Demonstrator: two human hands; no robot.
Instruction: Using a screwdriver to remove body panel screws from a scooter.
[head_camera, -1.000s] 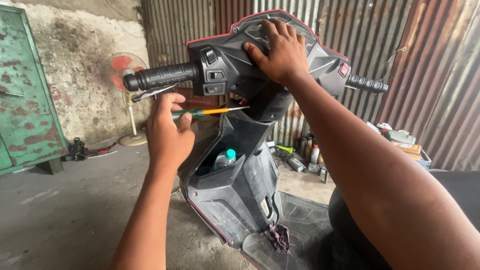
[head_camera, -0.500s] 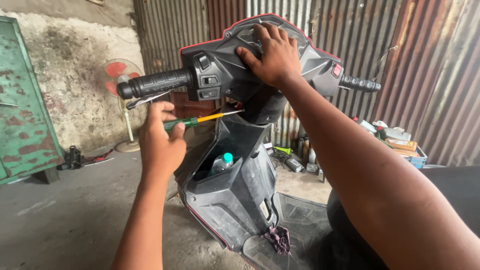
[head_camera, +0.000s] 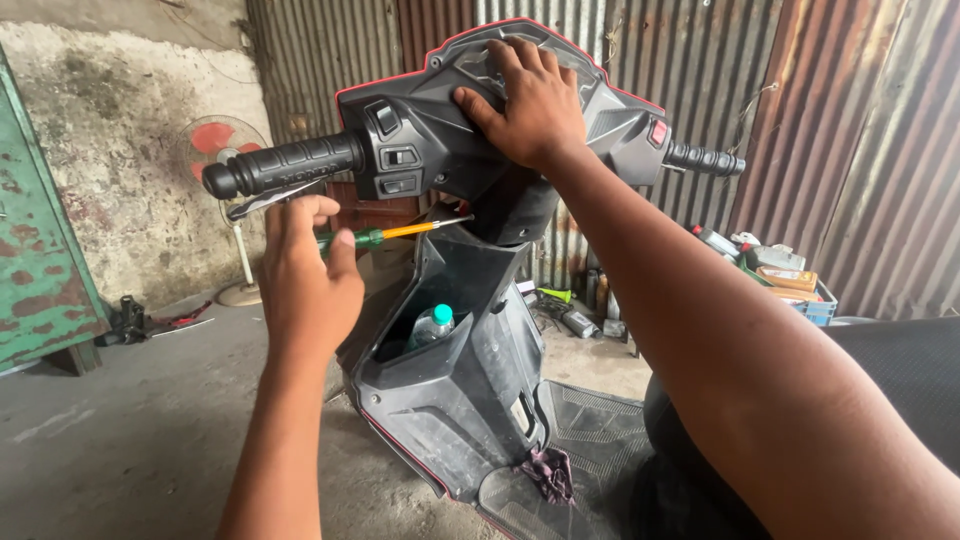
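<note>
A black scooter handlebar cover (head_camera: 420, 150) with red edging fills the upper middle of the head view. My right hand (head_camera: 528, 108) lies flat on top of it, fingers spread. Below the left rubber grip (head_camera: 290, 165), my left hand (head_camera: 308, 280) holds a screwdriver (head_camera: 385, 235) with a green and orange handle. Its shaft points right, toward the underside of the handlebar cover at the steering column. The right grip (head_camera: 705, 160) sticks out past my right wrist.
A plastic bottle with a teal cap (head_camera: 432, 325) sits in the scooter's front pocket. A rag (head_camera: 545, 472) lies on the footboard. A standing fan (head_camera: 225, 150) is by the stained wall, a green cabinet (head_camera: 35, 270) at left, and crates (head_camera: 785, 280) stand along the corrugated metal wall.
The view has shifted a little, so the handlebar sits further right and higher. My left hand has turned slightly around the screwdriver. My right hand stays on the cover.
</note>
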